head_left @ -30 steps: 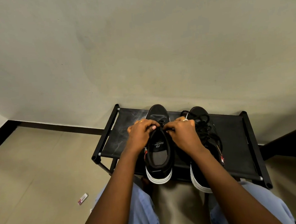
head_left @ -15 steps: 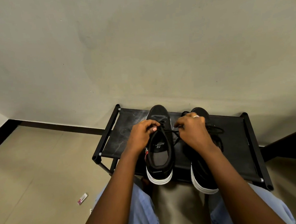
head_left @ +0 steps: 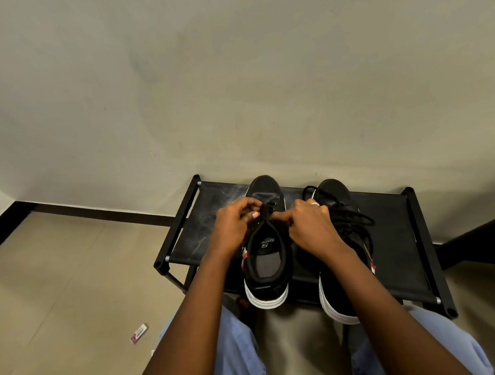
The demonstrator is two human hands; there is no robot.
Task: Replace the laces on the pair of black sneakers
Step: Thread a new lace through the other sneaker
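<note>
Sneakers stand side by side, toes to the wall, on a low black rack (head_left: 400, 236) that serves us as worktop: the left sneaker (head_left: 266, 258) nearer the middle, the right sneaker (head_left: 343, 274) just beside it. Both hands are now closed together over the throat of the left sneaker, the left hand (head_left: 233, 226) and the right hand (head_left: 309, 227) almost touching, each with fingers curled and pinching a black lace (head_left: 266, 212) at the upper eyelets. Half a second earlier the right hand was drawn out over the right sneaker with a strand pulled taut between the hands; it has since come back in to the left sneaker, and the strand no longer spans the gap. A second ago the hands were likewise close together, so we judge this to be one pull-and-return in a lacing cycle: slack taken out, then the ends brought back for the next eyelet or crossing. Which eyelet is being worked we cannot tell; the fingers hide it. The right sneaker carries a loose tangle of lace over its top, apparently not yet tidied. We judge the left sneaker nearly laced to the top and the pair unfinished. A small wrapper (head_left: 139, 333) lies on the floor, well apart.
</note>
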